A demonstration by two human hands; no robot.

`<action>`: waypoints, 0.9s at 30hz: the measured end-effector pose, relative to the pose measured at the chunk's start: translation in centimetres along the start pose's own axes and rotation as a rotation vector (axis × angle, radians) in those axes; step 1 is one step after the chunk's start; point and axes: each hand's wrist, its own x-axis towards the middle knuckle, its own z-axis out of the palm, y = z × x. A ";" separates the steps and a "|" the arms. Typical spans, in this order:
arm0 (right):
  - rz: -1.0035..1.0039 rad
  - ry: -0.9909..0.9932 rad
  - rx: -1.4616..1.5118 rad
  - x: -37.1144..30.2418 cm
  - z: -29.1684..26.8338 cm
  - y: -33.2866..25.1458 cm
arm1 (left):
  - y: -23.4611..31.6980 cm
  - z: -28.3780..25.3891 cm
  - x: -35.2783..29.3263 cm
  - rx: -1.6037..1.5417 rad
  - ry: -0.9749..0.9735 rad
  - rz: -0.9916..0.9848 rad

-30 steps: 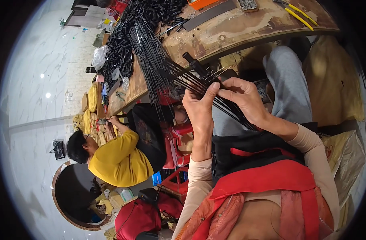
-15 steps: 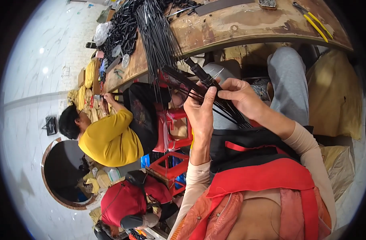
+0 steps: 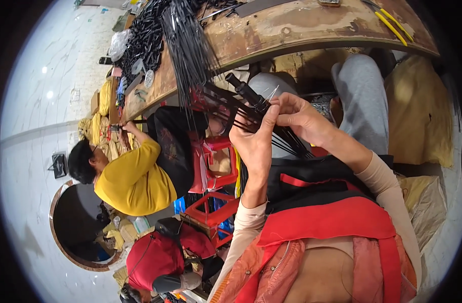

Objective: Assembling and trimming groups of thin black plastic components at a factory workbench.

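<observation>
What looks like a black umbrella frame is held above my lap, with a ridged plastic runner (image 3: 251, 93) at its upper end and thin dark ribs (image 3: 290, 142) fanning out below. My left hand (image 3: 253, 144) is wrapped round the ribs just under the runner, its thumb pressed along the near side. My right hand (image 3: 308, 120) is closed in a pinch beside the runner, fingertips close to my left thumb. A thin, shiny wire (image 3: 274, 92) sticks up near those fingertips. Exactly how the right fingers hold it is hidden.
On the wooden table (image 3: 271, 35) lie a bundle of black ribs (image 3: 188, 53), a heap of black parts (image 3: 142, 45) and yellow-handled pliers (image 3: 393, 28). Red stools (image 3: 211, 209) stand at left. Two people, one in a yellow top (image 3: 135, 179), one in red (image 3: 155, 262), sit nearby.
The view has shifted slightly, so the table and the people sit a little further left and up. Both hands keep their grip, with the runner leaning slightly more to the left.
</observation>
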 end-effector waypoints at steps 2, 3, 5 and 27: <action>0.129 -0.058 0.069 0.7 -0.6 0.1 | -0.1 -0.4 -0.4 0.090 0.045 0.025; 0.144 -0.065 0.071 0.8 -0.5 0.4 | -0.1 -0.6 -0.6 0.178 0.077 0.046; 0.205 -0.057 0.081 1.2 -0.2 1.0 | -0.2 -0.9 -0.9 0.175 0.127 0.060; -0.170 0.256 -0.226 0.1 3.5 3.6 | -0.5 -3.6 1.3 -0.148 -0.097 -0.062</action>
